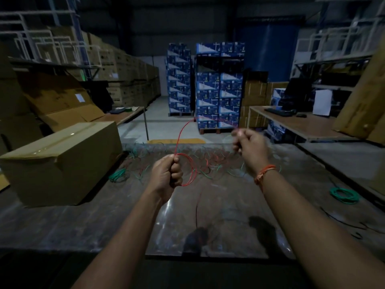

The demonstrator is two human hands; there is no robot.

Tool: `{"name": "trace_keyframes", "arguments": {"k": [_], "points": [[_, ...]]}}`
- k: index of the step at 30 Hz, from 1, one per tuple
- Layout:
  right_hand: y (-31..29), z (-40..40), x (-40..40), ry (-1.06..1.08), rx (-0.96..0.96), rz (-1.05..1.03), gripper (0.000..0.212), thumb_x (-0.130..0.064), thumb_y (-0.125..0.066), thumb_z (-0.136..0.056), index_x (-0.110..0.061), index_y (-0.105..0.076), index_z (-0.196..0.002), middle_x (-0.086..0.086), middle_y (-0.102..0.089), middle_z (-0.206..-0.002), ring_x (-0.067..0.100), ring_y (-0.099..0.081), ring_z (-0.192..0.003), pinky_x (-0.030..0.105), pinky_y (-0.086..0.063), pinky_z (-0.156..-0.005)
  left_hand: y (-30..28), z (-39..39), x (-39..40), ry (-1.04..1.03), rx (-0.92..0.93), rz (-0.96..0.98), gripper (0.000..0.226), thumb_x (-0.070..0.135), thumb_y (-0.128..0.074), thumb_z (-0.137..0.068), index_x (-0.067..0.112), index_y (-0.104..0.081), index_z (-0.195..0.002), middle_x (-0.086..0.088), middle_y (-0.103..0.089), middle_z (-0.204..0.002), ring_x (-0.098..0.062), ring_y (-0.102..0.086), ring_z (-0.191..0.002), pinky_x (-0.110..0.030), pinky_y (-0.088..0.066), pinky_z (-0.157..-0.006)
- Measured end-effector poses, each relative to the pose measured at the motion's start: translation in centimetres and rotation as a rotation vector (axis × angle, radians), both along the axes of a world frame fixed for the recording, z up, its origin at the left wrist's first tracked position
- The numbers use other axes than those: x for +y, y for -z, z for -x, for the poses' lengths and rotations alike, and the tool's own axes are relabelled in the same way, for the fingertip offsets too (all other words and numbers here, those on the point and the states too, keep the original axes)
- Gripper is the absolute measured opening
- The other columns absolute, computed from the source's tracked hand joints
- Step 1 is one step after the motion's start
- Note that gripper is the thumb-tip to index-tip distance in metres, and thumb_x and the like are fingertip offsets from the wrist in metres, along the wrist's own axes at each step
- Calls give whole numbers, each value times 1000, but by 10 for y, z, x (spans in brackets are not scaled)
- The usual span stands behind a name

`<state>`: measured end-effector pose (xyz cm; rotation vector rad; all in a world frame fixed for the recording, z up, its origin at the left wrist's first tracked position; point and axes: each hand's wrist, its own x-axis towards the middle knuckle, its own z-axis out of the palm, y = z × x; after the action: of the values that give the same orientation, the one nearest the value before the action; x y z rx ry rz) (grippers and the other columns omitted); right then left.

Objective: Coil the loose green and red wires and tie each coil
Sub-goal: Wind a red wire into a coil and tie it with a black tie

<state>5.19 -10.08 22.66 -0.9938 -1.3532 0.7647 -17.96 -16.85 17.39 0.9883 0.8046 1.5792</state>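
Glossy dark tabletop (125,215); matt cardboard box (62,163); smooth plastic-coated red wire (190,172).

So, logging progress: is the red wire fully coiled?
No. Left hand grips a few loops of red wire; a strand still runs to the right hand.

Both bare forearms reach up from the bottom edge toward mid-frame. The left hand (166,173) sits at centre, fingers curled tight into a fist — knuckles facing the camera. The right hand (249,146) is raised higher, right of centre, blurred, fingers pinched together — an orange thread band (264,174) circles its wrist.
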Motion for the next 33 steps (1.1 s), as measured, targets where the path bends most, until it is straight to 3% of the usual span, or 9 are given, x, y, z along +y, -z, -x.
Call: {"name": "trace_keyframes", "arguments": {"k": [4,6,7,9,12,15,20,27,33], "points": [[55,-5,-5,-189,-638,482,19,4,-51,-98,10,-69,-95,9,-64,-73,13,-58,-57,18,-45,-45,-4,10,-3,24,28,0,30,21,-37,-106,18,-49,-78,8,-26,-56,-7,-20,-44,-18,-19,-41],[69,-4,-2,-130,-827,452,19,5,-55,-92,-3,-72,-95,7,-70,-86,14,-65,-73,21,-53,-61,-2,12,-6,76,25,20,29,21,-38,-106,18,-49,-79,9,-25,-56,-7,-20,-43,-17,-18,-43],[73,0,-2,-63,-793,354,23,2,-57,-91,-11,-72,-103,5,-72,-98,15,-67,-88,26,-56,-78,-1,11,-8,113,23,33,29,22,-38,-106,18,-49,-79,9,-23,-56,-7,-19,-43,-17,-17,-44],[70,12,-15,-67,-451,150,31,-4,-60,-94,-23,-68,-117,-2,-70,-117,13,-64,-110,34,-53,-96,5,5,-10,202,26,54,29,23,-38,-106,17,-49,-80,8,-22,-56,-7,-17,-43,-17,-16,-44],[52,29,-46,-326,-117,121,29,-31,-55,-103,-27,-61,-131,-8,-66,-127,1,-61,-113,27,-49,-88,12,-11,-11,296,40,84,27,25,-39,-105,17,-49,-82,9,-20,-55,-6,-15,-43,-17,-13,-43],[54,35,-59,-462,-64,270,35,-38,-46,-106,-15,-65,-124,-2,-73,-105,3,-68,-86,24,-50,-77,17,-24,-5,321,-65,113,24,26,-44,-101,17,-49,-79,10,-19,-54,-6,-9,-44,-18,-9,-43],[82,27,-39,-475,51,351,19,-16,-54,-104,-10,-71,-100,-2,-59,-70,12,-57,-63,26,-37,-57,27,-35,12,359,-187,140,20,28,-47,-94,15,-48,-79,9,-21,-54,-7,-9,-45,-22,-9,-42],[91,4,2,-380,88,244,24,-11,-51,-105,-11,-69,-89,-1,-53,-67,7,-50,-53,19,-33,-44,41,-66,40,587,-240,144,29,28,-38,-103,14,-52,-82,11,-29,-52,-5,-15,-43,-24,-12,-46],[109,-22,34,-320,-36,160,25,-17,-50,-106,-13,-69,-90,-4,-54,-66,9,-48,-58,21,-36,-46,47,-96,73,470,-391,205,28,24,-40,-98,15,-53,-75,11,-18,-52,-5,-9,-44,-20,-9,-43]]}}
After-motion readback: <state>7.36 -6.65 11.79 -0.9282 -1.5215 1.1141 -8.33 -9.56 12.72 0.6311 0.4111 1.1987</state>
